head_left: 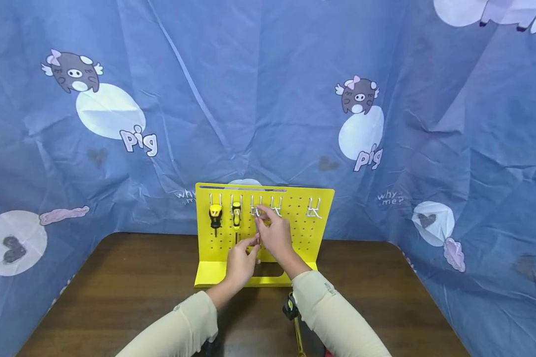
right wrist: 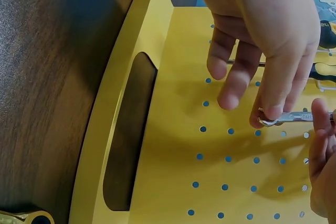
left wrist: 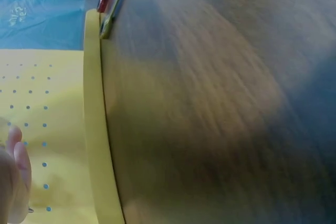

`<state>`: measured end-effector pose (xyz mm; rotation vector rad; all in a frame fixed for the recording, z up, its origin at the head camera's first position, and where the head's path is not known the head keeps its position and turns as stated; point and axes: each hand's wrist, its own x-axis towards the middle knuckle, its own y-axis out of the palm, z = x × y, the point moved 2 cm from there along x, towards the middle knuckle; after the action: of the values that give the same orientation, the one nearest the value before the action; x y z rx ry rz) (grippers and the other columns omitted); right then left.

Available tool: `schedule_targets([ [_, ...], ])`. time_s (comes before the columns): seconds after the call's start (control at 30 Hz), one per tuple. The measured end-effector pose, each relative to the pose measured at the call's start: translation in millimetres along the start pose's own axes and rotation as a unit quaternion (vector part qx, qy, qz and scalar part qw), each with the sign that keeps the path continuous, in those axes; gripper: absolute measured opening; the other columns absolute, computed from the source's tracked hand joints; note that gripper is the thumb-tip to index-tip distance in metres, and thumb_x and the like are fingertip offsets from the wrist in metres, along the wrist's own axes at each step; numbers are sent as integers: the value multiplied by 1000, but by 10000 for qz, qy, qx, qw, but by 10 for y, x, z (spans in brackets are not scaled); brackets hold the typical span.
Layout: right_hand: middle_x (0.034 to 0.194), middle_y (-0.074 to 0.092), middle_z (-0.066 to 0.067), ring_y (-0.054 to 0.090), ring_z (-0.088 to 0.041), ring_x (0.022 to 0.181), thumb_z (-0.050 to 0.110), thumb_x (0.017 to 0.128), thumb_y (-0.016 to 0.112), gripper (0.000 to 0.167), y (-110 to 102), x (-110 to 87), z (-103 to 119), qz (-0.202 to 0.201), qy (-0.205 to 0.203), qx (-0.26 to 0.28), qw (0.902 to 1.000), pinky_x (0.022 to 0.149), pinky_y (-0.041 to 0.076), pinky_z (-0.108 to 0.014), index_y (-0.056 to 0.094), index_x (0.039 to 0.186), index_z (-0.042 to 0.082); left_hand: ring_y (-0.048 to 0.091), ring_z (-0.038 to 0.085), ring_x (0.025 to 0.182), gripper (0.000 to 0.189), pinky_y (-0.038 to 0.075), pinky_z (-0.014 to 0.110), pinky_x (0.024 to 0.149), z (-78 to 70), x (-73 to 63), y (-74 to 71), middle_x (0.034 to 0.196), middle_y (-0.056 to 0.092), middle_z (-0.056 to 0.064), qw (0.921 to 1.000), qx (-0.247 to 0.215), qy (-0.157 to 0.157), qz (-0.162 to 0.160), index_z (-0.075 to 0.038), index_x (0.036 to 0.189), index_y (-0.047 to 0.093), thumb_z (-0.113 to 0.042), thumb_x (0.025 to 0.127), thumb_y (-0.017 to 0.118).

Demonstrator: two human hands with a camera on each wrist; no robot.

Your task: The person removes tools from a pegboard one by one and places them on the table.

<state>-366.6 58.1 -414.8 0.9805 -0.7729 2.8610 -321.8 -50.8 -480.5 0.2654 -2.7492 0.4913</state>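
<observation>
A silver wrench (right wrist: 299, 117) hangs lengthwise in front of the yellow pegboard (head_left: 301, 225), between both hands. My left hand (head_left: 241, 260) pinches its lower end between thumb and finger; the other fingers hang loosely. Higher up, my right hand (head_left: 274, 233) has its fingers at the wrench's upper end, close to a double metal hook (head_left: 252, 200). In the right wrist view only the fingertips of that hand show, so its grip is partly hidden. The left wrist view catches just part of a hand at its left edge.
Two yellow-and-black screwdrivers, a stubby one (head_left: 215, 213) and a slimmer one (head_left: 236, 215), hang on hooks at the left. Another hook (head_left: 313, 208) is at the right. On the brown table (head_left: 129, 287) lie a black-and-yellow object (head_left: 290, 307) and a yellowish tool (head_left: 299, 337).
</observation>
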Motion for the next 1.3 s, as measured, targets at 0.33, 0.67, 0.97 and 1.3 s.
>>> schedule_targets([
  [0.33,96,70,-13,65,-34,52,-2,98,62,42,-59,-63,-1,456,490,895,9937,42,51,-30,63,137,11,70,40,67,14,56,28,53,-4,-123,-78,100,74,15,9981,-480,-232,302,2,108,73,-3,95,68],
  [0.67,97,70,-5,66,-24,53,7,99,64,39,-127,-106,23,617,674,915,9916,36,40,-24,65,136,19,69,40,68,11,56,31,53,-15,-180,-147,97,73,20,9962,-685,-189,512,1,104,73,-5,95,69],
  [0.97,95,72,-6,66,-22,52,6,97,67,40,-172,-137,63,606,622,1005,9911,37,41,-23,66,135,17,69,29,63,10,58,32,58,-72,-234,-159,96,73,19,9957,-746,-63,536,3,102,72,-3,95,69],
  [1.3,92,70,-6,67,-33,57,5,96,67,38,-223,-162,148,635,702,1210,9881,38,39,-21,66,133,12,70,37,70,14,59,33,61,-154,-317,-209,98,71,16,9938,-865,31,699,5,106,71,-4,96,68],
])
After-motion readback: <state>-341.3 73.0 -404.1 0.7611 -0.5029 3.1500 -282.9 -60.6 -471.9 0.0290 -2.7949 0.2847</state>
